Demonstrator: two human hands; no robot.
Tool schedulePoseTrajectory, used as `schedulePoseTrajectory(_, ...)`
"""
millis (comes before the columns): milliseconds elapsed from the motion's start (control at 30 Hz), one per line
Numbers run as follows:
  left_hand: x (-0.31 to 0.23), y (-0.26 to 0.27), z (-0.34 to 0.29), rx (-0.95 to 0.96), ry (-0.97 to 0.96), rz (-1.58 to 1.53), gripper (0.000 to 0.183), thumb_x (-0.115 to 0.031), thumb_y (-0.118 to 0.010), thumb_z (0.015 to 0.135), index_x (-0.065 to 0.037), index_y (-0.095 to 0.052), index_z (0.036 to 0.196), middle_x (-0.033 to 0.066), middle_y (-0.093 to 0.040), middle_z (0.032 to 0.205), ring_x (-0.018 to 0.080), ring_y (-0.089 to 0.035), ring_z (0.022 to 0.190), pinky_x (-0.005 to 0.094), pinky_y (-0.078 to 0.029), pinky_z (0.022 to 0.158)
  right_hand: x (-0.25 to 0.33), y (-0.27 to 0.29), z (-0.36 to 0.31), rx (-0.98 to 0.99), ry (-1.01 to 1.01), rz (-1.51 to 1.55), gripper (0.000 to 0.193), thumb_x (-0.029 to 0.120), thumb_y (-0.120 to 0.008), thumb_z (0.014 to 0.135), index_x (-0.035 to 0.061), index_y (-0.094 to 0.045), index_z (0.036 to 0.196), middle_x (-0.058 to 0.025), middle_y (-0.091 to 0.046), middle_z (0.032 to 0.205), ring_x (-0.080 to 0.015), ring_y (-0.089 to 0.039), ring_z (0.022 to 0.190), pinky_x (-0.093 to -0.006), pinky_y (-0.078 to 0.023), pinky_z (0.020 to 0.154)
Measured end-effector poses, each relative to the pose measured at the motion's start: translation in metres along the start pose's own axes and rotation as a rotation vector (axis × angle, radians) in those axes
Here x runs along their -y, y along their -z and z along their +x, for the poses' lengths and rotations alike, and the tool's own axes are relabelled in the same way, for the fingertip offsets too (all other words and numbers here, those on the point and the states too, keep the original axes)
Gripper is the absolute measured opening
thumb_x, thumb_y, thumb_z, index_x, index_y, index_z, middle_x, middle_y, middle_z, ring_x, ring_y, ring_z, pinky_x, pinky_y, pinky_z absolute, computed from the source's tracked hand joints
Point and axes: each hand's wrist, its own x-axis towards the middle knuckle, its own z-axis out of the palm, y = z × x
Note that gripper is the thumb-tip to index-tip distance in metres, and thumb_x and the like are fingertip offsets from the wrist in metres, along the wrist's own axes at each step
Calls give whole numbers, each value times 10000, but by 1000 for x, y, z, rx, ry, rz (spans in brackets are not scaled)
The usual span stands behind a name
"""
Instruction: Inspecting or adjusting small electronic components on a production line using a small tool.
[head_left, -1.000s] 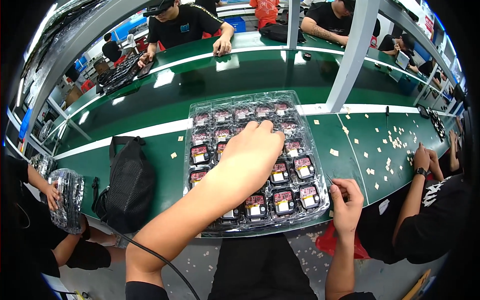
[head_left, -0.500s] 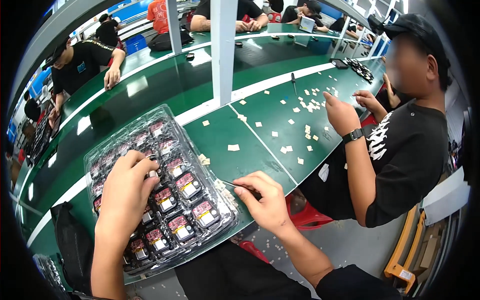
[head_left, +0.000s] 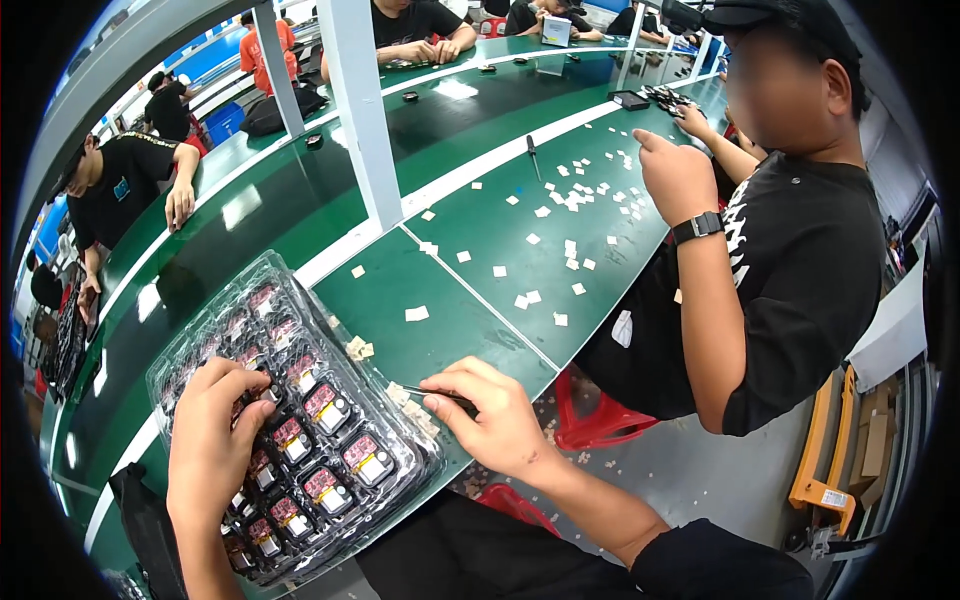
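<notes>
A clear plastic tray (head_left: 412, 468) holds rows of small square black devices (head_left: 368, 460), with red circuit boards and silver cells showing inside. Over the tray's left part is my left hand (head_left: 212, 430), its thumb and fingers closed in a pinch among the devices. What it grips is mostly hidden behind the fingers. My right hand (head_left: 492, 418) is closed round slim dark tweezers (head_left: 415, 390), which point left at the tray's right edge. Pale square paper pieces (head_left: 415, 412) lie bunched along that edge, beneath the tips.
Loose pale squares (head_left: 572, 200) and a screwdriver (head_left: 533, 158) lie on the green table (head_left: 470, 335). A white post (head_left: 355, 130) rises beyond the tray. A co-worker (head_left: 790, 290) sits close at my right; others work across the table. A black bag (head_left: 140, 515) hangs by the near left edge.
The view has shifted, so the table and tray sit lower and further left. My hands keep nearly the same places at the tray. At the far right, a hand has reached to the black parts.
</notes>
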Motion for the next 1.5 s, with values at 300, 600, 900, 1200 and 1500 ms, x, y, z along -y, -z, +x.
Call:
schedulePoseTrajectory(300, -13, 6, -10, -54, 7, 20, 216, 25, -754, 790, 10, -681, 993, 128, -626, 1019, 322, -633, 915, 390, -497, 811, -6, -2, -1, -32, 36, -18, 124, 131, -693, 938, 60, -723, 1035, -72, -685, 976, -272, -703, 774, -369, -555, 675)
schedulePoseTrajectory(600, -25, 2, -35, -119, -230, 170, 347, -25, -782, 725, -1, -664, 1050, 178, -600, 1204, 407, -581, 1162, 480, -459, 1003, -4, -1, -1, -48, 30, -30, 125, 132, -698, 935, 59, -731, 1032, -77, -690, 960, -272, -705, 764, -373, -555, 671)
schedulePoseTrajectory(900, -62, -17, -52, -137, -599, 190, 396, -467, -703, 901, -95, -710, 1039, 180, -616, 1177, 478, -564, 1196, 656, -440, 1013, -2, 0, -1, -59, 26, -49, 121, 134, -699, 934, 63, -726, 1028, -79, -691, 967, -282, -705, 776, -381, -555, 675)
schedulePoseTrajectory(1200, -110, -57, -81, -144, -821, -264, 221, -179, -797, 836, -134, -765, 1050, 114, -679, 1142, 341, -644, 1105, 514, -523, 954, 1, -1, -2, -66, -8, -54, 143, 93, -724, 916, 29, -734, 1043, -106, -696, 960, -262, -702, 837, -349, -554, 726)
schedulePoseTrajectory(1500, -141, -66, -70, -335, -762, -681, 261, -44, -812, 736, -103, -755, 984, 122, -700, 1055, 336, -710, 970, 490, -572, 885, 5, -2, -2, -58, -39, -79, 144, 96, -725, 915, 24, -738, 1039, -111, -698, 968, -261, -704, 842, -346, -554, 730)
